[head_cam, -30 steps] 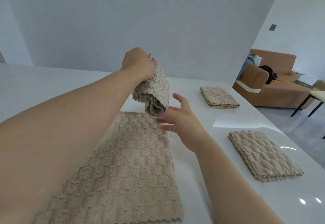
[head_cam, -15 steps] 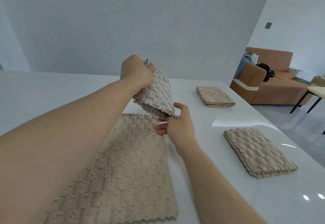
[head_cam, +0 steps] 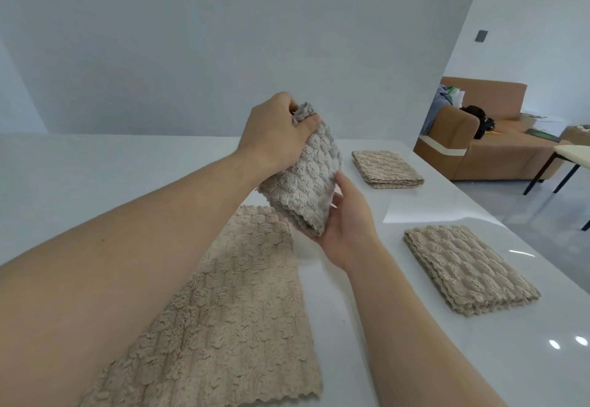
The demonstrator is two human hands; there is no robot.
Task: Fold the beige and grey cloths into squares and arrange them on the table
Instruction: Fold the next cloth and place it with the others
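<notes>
Grey in colour, the fluffy folded cloth hangs tilted in the air between both your hands, above the glossy white table. Your left hand grips its bunched top corner, fingers and thumb curled tight round the fabric. Your right hand cups its lower end from beneath, thumb lying along the cloth's right edge and fingers wrapped behind it out of sight. Just below, the long beige textured cloth lies flat on the table, partly under your left forearm. To the right of your right forearm, apart from it, sits the near folded beige square. The far folded beige square rests farther back near the table's right edge. Beyond the table stands a brown sofa.
</notes>
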